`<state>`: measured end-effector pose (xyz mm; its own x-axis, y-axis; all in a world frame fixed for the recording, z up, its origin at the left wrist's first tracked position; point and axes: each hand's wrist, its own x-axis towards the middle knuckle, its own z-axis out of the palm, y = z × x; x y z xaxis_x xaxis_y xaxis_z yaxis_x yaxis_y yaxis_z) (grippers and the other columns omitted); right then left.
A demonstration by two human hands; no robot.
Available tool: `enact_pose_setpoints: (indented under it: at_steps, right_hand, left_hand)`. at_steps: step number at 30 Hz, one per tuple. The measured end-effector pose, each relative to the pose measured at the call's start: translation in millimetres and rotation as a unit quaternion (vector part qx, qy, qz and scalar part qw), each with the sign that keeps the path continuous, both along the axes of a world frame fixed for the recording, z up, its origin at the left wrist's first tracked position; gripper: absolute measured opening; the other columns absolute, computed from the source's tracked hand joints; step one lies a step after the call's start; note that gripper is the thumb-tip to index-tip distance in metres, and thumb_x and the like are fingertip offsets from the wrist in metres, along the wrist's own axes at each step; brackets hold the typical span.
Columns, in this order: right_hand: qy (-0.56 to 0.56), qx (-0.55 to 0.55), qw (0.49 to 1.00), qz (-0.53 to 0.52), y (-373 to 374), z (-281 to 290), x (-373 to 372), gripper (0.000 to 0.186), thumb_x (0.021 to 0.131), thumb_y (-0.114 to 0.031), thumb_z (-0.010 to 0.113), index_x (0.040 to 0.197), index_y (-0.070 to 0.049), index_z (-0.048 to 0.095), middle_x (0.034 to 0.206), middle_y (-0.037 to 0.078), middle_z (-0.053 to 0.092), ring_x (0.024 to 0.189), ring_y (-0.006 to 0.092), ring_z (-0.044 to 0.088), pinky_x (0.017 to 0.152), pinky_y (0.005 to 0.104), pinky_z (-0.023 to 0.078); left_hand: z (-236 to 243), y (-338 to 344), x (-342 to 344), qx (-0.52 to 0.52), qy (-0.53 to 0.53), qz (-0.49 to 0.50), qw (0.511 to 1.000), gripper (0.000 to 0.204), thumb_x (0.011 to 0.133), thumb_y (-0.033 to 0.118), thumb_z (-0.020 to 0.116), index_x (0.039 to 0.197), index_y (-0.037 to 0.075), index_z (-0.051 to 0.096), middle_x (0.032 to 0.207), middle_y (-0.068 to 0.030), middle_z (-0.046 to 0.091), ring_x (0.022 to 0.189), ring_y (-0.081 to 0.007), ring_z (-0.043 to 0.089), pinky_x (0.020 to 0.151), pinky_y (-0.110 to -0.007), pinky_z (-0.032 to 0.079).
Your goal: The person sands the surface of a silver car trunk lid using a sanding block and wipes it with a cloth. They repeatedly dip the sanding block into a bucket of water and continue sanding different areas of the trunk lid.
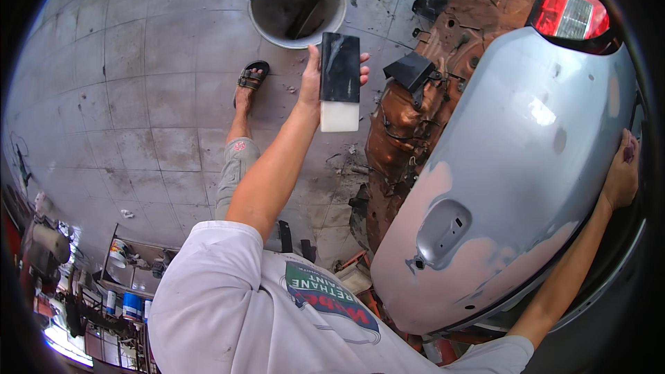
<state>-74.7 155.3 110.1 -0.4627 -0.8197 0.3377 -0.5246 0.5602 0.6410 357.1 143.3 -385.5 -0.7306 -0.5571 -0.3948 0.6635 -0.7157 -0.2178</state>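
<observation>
My left hand (309,83) is raised over the floor. It grips a sanding block (341,69), a pale block with black sandpaper around most of it; the whitish end sticks out toward me. My fingertips show past its right side. At the far right, my right hand (621,179) is at the outer edge of a silver-grey car body panel (499,159), its fingers curled there and partly hidden. Pinkish-beige filler patches (478,261) surround the oval handle recess (445,234) on the panel's nearer part.
Beyond my left hand stands a whitish bucket (298,44) with dark sheets over its rim. A red tail light (571,10) sits at the panel's far end. Rusty brown metal parts (405,121) lie alongside it. Cans stand on a shelf (131,280) at lower left.
</observation>
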Motion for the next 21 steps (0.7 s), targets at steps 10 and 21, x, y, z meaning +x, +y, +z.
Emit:
enact_pose_setpoints:
  at_steps: [10, 21]
  right_hand:
    - [-0.630, 0.146, 0.747, 0.155, -86, -408, 279, 0.045, 0.084, -0.011, 0.076, 0.127, -0.011, 0.062, 0.123, 0.016, 0.064, 0.113, 0.0394, 0.066, 0.096, 0.0485, 0.054]
    - [-0.801, 0.049, 0.586, -0.110, -138, -834, 374, 0.077, 0.085, -0.048, 0.084, 0.145, -0.007, 0.062, 0.141, 0.023, 0.066, 0.131, 0.0362, 0.063, 0.112, 0.0425, 0.048]
  left_hand:
    - [-123, 9, 129, 0.042, -0.056, -0.010, 0.998, 0.093, 0.104, 0.072, 0.047, 0.155, -0.006, 0.042, 0.141, -0.0317, 0.060, 0.112, -0.0378, 0.073, 0.096, -0.050, 0.064]
    - [-203, -40, 188, 0.049, -0.152, -0.014, 0.987, 0.099, 0.101, 0.075, 0.049, 0.157, -0.007, 0.039, 0.145, -0.0350, 0.056, 0.117, -0.0404, 0.071, 0.101, -0.053, 0.061]
